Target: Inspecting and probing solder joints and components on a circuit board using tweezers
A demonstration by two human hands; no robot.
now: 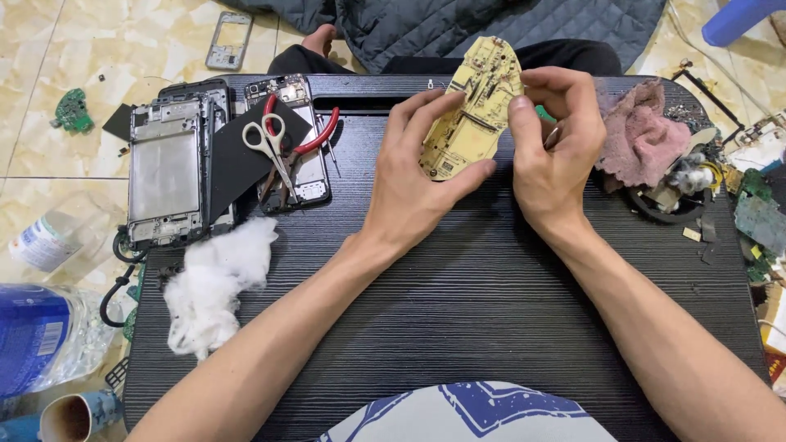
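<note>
Yellow circuit board [473, 106] pinched by both hands: left hand [417, 176], right hand [557, 151]; board's near edge hidden behind fingers [471, 173]. Plastic bottle [37, 336] near-left, cut off, contents unclear.

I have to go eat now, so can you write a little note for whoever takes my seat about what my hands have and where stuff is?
Left hand: holds the yellow circuit board from below, fingers on its left edge.
Right hand: pinches the board's right edge, thumb in front.
The board is lifted above the black lap table, tilted upright.
White scissors and red-handled pliers lie on an opened phone at the far left; white cotton is below them; a pink rag is at the right.
Done: phones lie opened. Left: the board is in hand, not set down.
</note>
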